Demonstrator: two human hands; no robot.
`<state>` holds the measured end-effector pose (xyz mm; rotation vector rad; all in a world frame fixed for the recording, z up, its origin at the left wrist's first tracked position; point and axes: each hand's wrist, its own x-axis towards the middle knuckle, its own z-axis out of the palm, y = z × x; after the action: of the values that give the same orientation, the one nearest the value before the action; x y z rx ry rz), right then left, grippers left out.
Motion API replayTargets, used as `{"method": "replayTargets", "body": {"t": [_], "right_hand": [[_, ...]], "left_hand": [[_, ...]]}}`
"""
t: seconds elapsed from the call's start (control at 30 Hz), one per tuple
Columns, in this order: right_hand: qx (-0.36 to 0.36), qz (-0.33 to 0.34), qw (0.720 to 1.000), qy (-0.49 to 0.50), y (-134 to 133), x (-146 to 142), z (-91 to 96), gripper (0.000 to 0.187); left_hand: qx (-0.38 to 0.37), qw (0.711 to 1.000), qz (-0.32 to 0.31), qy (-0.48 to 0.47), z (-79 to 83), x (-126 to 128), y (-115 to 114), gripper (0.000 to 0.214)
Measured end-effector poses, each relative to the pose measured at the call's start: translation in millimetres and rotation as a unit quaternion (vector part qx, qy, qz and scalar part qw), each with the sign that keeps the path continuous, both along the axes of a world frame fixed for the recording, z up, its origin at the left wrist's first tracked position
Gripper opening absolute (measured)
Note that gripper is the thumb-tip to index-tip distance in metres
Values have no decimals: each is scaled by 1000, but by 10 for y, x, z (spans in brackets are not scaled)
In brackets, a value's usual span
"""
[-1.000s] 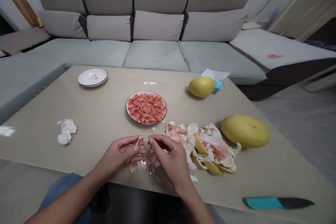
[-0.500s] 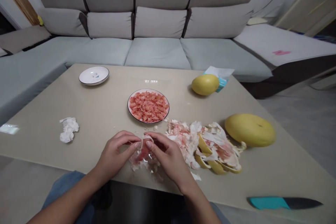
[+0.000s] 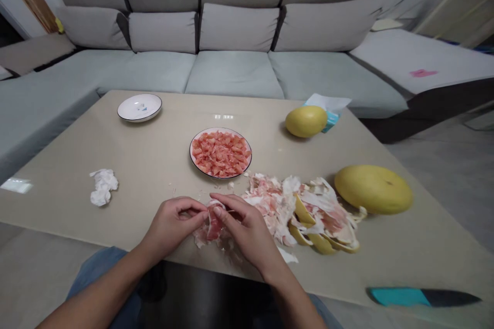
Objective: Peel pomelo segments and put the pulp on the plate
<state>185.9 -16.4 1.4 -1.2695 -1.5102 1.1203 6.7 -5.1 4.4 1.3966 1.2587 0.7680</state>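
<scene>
Between my two hands is a pink pomelo segment [image 3: 214, 222] with pale membrane along its top edge. My left hand [image 3: 175, 223] pinches its left side between thumb and fingertips. From the other side my right hand [image 3: 245, 226] grips it, thumb against the front and fingers behind. Scraps of membrane [image 3: 200, 238] lie on the table just below the segment. Beyond my hands stands a white, dark-rimmed plate [image 3: 192, 160] heaped with peeled pink pomelo flesh [image 3: 221, 151]. To the right of my right hand spreads a pile of peel and membrane [image 3: 304, 213].
Two whole yellow pomelos, a near one [image 3: 372, 189] and a far one [image 3: 306, 121], sit on the right, the far one by a tissue pack [image 3: 332, 113]. A knife [image 3: 424, 296] lies at the front right edge. Crumpled tissue [image 3: 103, 186] and another plate [image 3: 139, 108] are left.
The fingers of my left hand have shifted slightly on the segment, and more of its pink flesh shows between my hands. The view has tilted a little; the other things stay put.
</scene>
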Motion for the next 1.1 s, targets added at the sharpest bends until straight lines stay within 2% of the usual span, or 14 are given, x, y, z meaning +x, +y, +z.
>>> {"method": "replayTargets", "body": {"t": [0.23, 0.5, 0.73, 0.8, 1.0, 1.1], "right_hand": [[7, 4, 1000, 0, -3, -9, -25, 26], [-12, 27, 999, 11, 1, -2, 30, 24], [38, 67, 997, 4, -21, -2, 91, 20], [25, 81, 996, 14, -27, 3, 111, 20], [-83, 107, 988, 70, -41, 9, 140, 25], [-69, 91, 991, 70, -59, 4, 171, 23]], "left_hand": [[-28, 999, -11, -24, -22, -16, 2, 16], [-157, 976, -21, -147, 23, -35, 25, 20], [-227, 957, -36, -178, 67, -34, 44, 23], [-243, 951, -45, -186, 58, -44, 39, 24], [-236, 945, -72, -214, 26, -75, -13, 30], [-244, 942, -69, -220, 13, -70, -16, 29]]}}
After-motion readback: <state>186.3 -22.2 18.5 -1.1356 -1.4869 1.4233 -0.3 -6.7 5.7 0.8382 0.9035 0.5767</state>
